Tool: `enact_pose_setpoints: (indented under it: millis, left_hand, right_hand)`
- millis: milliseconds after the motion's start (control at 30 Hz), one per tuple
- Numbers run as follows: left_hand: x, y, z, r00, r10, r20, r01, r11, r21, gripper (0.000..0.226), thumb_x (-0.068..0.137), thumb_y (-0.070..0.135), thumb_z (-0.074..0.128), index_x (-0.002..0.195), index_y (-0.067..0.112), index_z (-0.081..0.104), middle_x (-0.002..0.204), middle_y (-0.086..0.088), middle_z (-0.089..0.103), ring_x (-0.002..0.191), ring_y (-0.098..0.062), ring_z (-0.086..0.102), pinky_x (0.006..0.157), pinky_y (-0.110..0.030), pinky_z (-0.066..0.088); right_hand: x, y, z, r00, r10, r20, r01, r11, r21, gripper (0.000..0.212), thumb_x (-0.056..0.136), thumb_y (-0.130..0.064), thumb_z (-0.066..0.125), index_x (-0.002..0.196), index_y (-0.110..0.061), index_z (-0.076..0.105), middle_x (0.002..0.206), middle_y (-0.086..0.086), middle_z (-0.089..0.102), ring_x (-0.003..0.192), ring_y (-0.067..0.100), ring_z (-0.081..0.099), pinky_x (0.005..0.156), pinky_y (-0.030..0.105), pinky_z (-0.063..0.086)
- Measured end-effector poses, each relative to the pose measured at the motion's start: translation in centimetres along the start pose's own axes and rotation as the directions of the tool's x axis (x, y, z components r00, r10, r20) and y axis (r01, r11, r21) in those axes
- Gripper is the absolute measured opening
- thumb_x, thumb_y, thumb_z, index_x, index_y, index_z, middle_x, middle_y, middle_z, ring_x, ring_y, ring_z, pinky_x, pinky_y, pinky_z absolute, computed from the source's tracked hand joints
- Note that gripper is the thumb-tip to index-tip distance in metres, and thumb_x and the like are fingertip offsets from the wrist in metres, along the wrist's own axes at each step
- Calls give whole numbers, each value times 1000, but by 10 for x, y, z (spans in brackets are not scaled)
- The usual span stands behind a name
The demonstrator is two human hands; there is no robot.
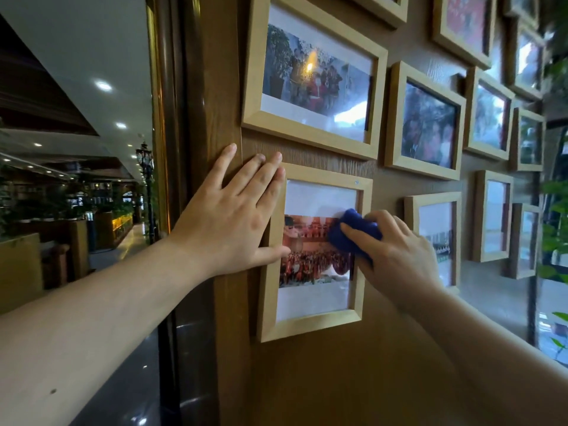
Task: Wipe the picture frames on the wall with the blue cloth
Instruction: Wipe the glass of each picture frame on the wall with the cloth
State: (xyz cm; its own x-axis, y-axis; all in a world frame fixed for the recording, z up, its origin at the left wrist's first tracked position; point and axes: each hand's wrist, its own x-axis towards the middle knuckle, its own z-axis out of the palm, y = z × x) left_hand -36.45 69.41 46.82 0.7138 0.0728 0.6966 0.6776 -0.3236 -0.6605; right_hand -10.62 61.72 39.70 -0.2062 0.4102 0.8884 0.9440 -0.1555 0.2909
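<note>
Forearms, two, bare, reaching in from the lower edge toward a brown wood-grain wall.

Left hand: flat against the wall, fingers spread wide and holding nothing; fingertips overlap the upper left corner of the portrait frame, thumb lying across its left rail.

Portrait frame: light wood, white mount, photograph of a crowd in red before a building. Taken as the landmark for the entries below.

Right hand: over the right side of the portrait frame, its fingers curled tight around the blue cloth.

Blue cloth: bunched, pressed on the glass of the portrait frame at the photograph's upper right corner.

Large landscape frame: directly above the portrait frame, light wood, group photograph, a bright reflection on its glass.

Further frames: same light wood, hung in rows to the right of the portrait frame, running back toward a window with green foliage.

Door jamb: dark polished wood, left of the portrait frame; beyond it a dim hall with ceiling spotlights and potted plants.
</note>
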Motion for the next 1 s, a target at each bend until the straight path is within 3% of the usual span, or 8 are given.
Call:
enact_pose_setpoints:
  millis: [100, 200, 300, 567, 700, 800, 1000]
  left_hand:
    - [0, 0, 0, 1000, -6, -13, 6, 1000, -4, 101, 81, 76, 26, 146, -1, 15, 157, -22, 19, 143, -35, 25, 116, -60, 9]
    - [0, 1, 1, 999, -15, -36, 14, 1000, -24, 89, 88, 66, 24, 147, 0, 17, 157, -22, 21, 142, -35, 25, 116, -60, 8]
    - [0, 1, 2, 999, -20, -50, 19, 999, -28, 84, 90, 62, 23, 147, 0, 17, 157, -22, 21, 143, -35, 25, 117, -60, 7]
    - [0, 2, 4, 998, -12, -65, 10, 1000, -27, 85, 89, 62, 20, 146, 0, 16, 157, -23, 19, 143, -35, 24, 116, -61, 8]
    - [1, 2, 4, 997, -16, -74, 13, 999, -38, 85, 88, 62, 21, 145, -1, 18, 156, -23, 22, 142, -36, 27, 116, -61, 7]
    - [0, 2, 4, 997, -12, -75, 9, 999, -40, 85, 88, 62, 22, 146, 0, 18, 156, -23, 22, 141, -36, 27, 117, -61, 7]
    - [0, 2, 2, 997, -10, -78, 6, 999, -47, 85, 88, 63, 22, 145, -1, 19, 155, -24, 23, 141, -37, 28, 117, -60, 6]
  right_hand:
    - [-2, -10, -1, 1000, 21, -6, -20, 999, 50, 51, 75, -25, 74, 123, -21, 57, 113, 12, 55, 93, 29, 57, 55, 34, 48]
    - [7, -36, -2, 992, -119, -50, 124, 986, 110, 51, 79, -29, 63, 128, -22, 53, 120, 10, 47, 96, 25, 54, 60, 26, 39]
    - [5, -47, 1, 974, -223, -34, 226, 964, 142, 47, 84, -29, 57, 131, -24, 49, 121, 9, 42, 96, 24, 49, 58, 27, 40]
    - [-50, -8, 6, 980, -123, 159, 112, 991, 79, 52, 76, -23, 72, 126, -21, 56, 115, 14, 55, 93, 30, 59, 54, 39, 54]
    - [-38, -35, 2, 947, -287, 142, 267, 953, 142, 48, 85, -30, 56, 133, -24, 46, 121, 11, 49, 101, 25, 53, 64, 35, 54]
    - [-31, -56, 5, 881, -451, 146, 425, 888, 178, 54, 85, -23, 60, 135, -23, 40, 124, 12, 44, 100, 26, 51, 62, 33, 49]
    - [-41, -26, 2, 850, -465, 248, 455, 885, 98, 59, 82, -21, 68, 134, -26, 41, 120, 11, 51, 99, 25, 52, 64, 41, 53]
